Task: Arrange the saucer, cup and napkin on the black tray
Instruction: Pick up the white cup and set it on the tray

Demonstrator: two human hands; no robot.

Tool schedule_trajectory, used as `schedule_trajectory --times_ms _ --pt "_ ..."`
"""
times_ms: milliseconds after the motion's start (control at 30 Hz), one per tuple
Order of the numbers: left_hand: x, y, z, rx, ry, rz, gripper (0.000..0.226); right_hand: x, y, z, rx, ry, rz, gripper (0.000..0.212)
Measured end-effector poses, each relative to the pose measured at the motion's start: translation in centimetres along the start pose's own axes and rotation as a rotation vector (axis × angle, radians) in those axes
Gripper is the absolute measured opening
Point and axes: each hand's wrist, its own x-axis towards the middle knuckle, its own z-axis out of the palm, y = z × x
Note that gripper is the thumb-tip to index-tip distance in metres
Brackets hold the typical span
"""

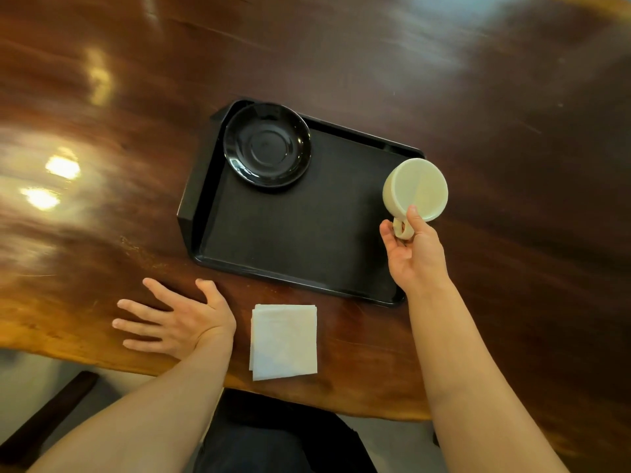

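Note:
A black tray lies on the wooden table in the middle of the view. A glossy black saucer rests in the tray's far left corner. My right hand holds a cream cup by its handle over the tray's right edge, thumb on the rim. The cup is tilted, its opening towards me. A folded white napkin lies on the table just in front of the tray. My left hand rests flat on the table, fingers spread, left of the napkin.
The polished wooden table stretches far beyond the tray, with bright light reflections at the left. Its near edge runs just below the napkin. My lap and a dark bench show under it.

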Motion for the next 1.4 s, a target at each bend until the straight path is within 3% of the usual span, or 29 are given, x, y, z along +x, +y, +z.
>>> schedule_trajectory --times_ms 200,800,1000,1200,1400 --pt "-0.1 -0.1 -0.1 -0.011 0.004 0.008 0.082 0.5 0.4 1.4 -0.035 -0.018 -0.002 0.012" --pt "0.0 -0.3 0.2 -0.005 0.014 0.017 0.081 2.6 1.0 4.1 -0.085 0.002 0.03 0.012" --pt "0.1 -0.4 0.4 -0.003 0.019 0.014 0.081 2.8 1.3 4.0 -0.079 0.016 0.031 0.023" --pt "0.1 -0.4 0.5 -0.002 0.023 0.016 0.081 3.2 1.3 3.5 -0.421 0.062 -0.063 0.036" --pt "0.1 -0.3 0.3 0.001 0.016 0.005 0.081 3.1 1.5 2.3 -0.514 0.062 -0.059 0.048"
